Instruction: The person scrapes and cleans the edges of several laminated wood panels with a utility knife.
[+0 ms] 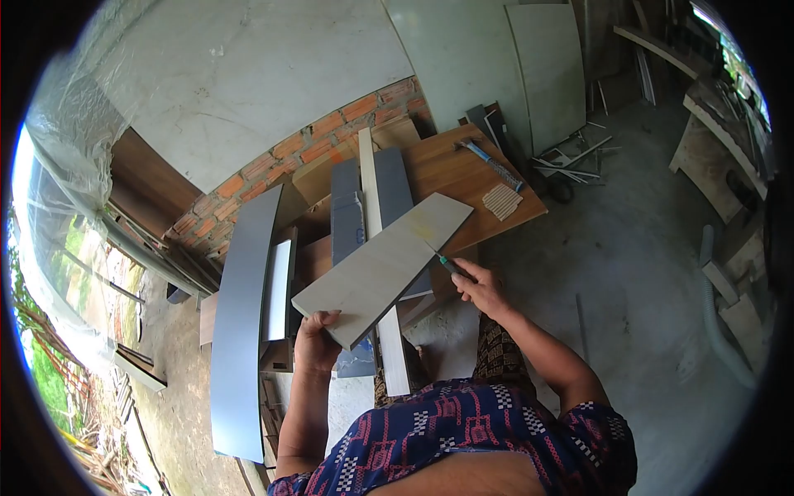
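In the head view, my left hand (317, 339) is closed on the near left corner of a pale grey board (380, 269), thumb on top. The board is tilted across the work pile. My right hand (480, 287) is closed around the dark green handle of a screwdriver (449, 265). Its thin shaft points up and left onto the board's face, near a yellowish smear; whether the tip touches cannot be made out. Under the board lie dark grey panels (389, 178) and a long pale strip (370, 178).
A hammer (490, 163) and a corrugated tan piece (502, 201) lie on a brown wooden board (442, 161). At left stands a long grey-blue panel (241, 331). Scrap strips (575, 161) litter the floor by the wall; a hose (718, 306) runs at right.
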`<state>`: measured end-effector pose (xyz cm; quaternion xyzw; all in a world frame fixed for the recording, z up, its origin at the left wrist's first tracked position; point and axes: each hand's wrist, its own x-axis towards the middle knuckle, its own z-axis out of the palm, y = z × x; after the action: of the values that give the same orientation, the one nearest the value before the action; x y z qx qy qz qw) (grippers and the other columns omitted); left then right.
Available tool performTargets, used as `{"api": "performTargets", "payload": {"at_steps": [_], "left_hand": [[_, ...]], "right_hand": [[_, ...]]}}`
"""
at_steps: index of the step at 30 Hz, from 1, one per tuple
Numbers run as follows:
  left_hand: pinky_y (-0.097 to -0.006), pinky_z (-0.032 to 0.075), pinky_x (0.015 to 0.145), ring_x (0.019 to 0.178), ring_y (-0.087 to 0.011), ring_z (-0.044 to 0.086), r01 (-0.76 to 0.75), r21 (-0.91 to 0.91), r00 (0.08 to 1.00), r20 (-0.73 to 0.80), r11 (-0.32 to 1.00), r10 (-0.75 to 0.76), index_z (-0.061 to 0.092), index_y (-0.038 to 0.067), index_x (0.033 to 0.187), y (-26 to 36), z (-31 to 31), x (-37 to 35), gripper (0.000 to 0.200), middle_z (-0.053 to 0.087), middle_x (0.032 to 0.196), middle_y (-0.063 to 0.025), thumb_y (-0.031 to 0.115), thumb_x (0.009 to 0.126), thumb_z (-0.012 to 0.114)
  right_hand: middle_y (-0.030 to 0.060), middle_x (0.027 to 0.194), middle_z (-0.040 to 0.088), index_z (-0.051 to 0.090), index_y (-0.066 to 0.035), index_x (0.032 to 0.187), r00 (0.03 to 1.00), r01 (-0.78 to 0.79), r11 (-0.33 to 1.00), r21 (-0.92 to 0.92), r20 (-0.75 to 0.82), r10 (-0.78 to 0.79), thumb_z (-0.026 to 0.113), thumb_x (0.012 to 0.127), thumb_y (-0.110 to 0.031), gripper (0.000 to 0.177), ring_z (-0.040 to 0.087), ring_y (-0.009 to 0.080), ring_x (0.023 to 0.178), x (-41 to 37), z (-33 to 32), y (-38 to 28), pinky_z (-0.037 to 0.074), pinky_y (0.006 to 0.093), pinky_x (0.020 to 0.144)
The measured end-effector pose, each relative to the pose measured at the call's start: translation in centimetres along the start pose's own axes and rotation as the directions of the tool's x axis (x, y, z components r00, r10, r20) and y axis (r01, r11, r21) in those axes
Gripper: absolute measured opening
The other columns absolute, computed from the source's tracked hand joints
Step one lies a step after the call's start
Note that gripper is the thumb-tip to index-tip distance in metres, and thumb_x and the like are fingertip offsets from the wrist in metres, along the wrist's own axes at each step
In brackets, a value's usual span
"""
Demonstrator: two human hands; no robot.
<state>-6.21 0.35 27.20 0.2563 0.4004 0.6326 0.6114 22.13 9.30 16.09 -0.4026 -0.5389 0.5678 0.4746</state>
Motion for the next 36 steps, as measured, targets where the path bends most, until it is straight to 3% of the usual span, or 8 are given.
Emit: {"api": "performTargets", "payload": {"at_steps": [8,15,18,20,24,27,32,36], "left_hand": [[-0.0324,0.048,0.075,0.078,-0.0177,0.06,-0.211,0.298,0.977,0.065,0.931,0.201,0.06,-0.003,0.091,0.1,0.5,-0.4,0.023,0.062,0.084,-0.0071,0.007,0.07,0.061],[-0.0273,0.047,0.068,0.074,-0.0129,0.057,-0.297,0.662,0.953,0.254,0.688,0.166,0.062,-0.003,0.094,1.2,-0.1,-0.9,0.028,0.063,0.082,-0.0055,0.017,0.074,0.066],[-0.0282,0.048,0.068,0.076,-0.0134,0.058,-0.322,0.709,0.943,0.299,0.627,0.146,0.062,-0.004,0.095,1.2,-0.4,-1.2,0.028,0.064,0.082,-0.0065,0.015,0.076,0.067],[-0.0292,0.048,0.07,0.077,-0.0137,0.059,-0.331,0.735,0.939,0.319,0.591,0.13,0.061,-0.004,0.096,0.9,-0.6,-1.4,0.027,0.064,0.082,-0.007,0.013,0.077,0.068],[-0.0288,0.049,0.07,0.076,-0.0135,0.059,-0.327,0.791,0.937,0.344,0.517,0.066,0.061,-0.004,0.098,1.1,-0.5,-2.1,0.026,0.065,0.081,-0.0093,0.013,0.08,0.068],[-0.0295,0.049,0.069,0.075,-0.0154,0.061,-0.347,0.81,0.928,0.371,0.473,0.045,0.061,-0.002,0.098,1.2,-0.4,-2.4,0.024,0.065,0.081,-0.0098,0.014,0.08,0.067],[-0.0301,0.049,0.068,0.073,-0.017,0.062,-0.353,0.815,0.927,0.37,0.46,0.056,0.062,0.002,0.098,0.7,-0.7,-2.8,0.023,0.066,0.081,-0.0105,0.011,0.077,0.068],[-0.0268,0.047,0.066,0.073,-0.0131,0.059,-0.349,0.829,0.93,0.364,0.437,0.052,0.061,0.0,0.097,0.1,-1.0,-3.0,0.025,0.064,0.082,-0.0075,0.01,0.075,0.07]], "right_hand": [[-0.0027,0.076,0.052,0.05,-0.001,0.126,0.998,-0.064,0.998,-0.001,-0.012,0.064,0.061,0.087,-0.023,0.046,0.048,0.0039,0.064,-1.6,-0.2,0.8,0.043,0.019,0.052],[-0.001,0.079,0.055,0.051,0.0,0.124,0.997,-0.079,0.997,0.002,-0.012,0.079,0.061,0.087,-0.022,0.044,0.049,0.0041,0.066,-2.7,-0.6,0.1,0.044,0.0188,0.053],[0.0014,0.082,0.06,0.054,0.0,0.121,0.995,0.007,0.997,-0.074,-0.098,-0.014,0.061,0.087,-0.019,0.041,0.053,0.005,0.069,-3.1,-0.8,-1.3,0.046,0.0213,0.056],[0.0046,0.084,0.063,0.056,-0.001,0.12,0.973,0.208,0.963,-0.17,-0.069,-0.222,0.062,0.085,-0.019,0.039,0.057,0.008,0.07,-3.3,-0.1,-3.6,0.048,0.0237,0.059],[0.0103,0.086,0.065,0.058,-0.005,0.118,0.822,0.559,0.708,-0.431,0.174,-0.543,0.065,0.082,-0.017,0.039,0.063,0.0163,0.072,-4.5,2.5,-9.4,0.05,0.0284,0.062],[0.0119,0.085,0.063,0.059,-0.007,0.116,0.774,0.634,0.633,-0.445,0.368,-0.516,0.067,0.079,-0.016,0.039,0.063,0.0205,0.071,-6.0,4.9,-12.4,0.05,0.0302,0.063],[0.0067,0.072,0.053,0.06,-0.011,0.115,0.683,0.729,0.481,-0.487,0.47,-0.56,0.069,0.076,-0.021,0.041,0.055,0.0222,0.064,-6.7,7.3,-13.1,0.047,0.033,0.056],[0.0083,0.074,0.053,0.059,-0.011,0.116,0.724,0.689,0.475,-0.548,0.485,-0.491,0.068,0.077,-0.022,0.042,0.056,0.0242,0.067,-6.4,7.0,-12.3,0.048,0.0347,0.059]]}}
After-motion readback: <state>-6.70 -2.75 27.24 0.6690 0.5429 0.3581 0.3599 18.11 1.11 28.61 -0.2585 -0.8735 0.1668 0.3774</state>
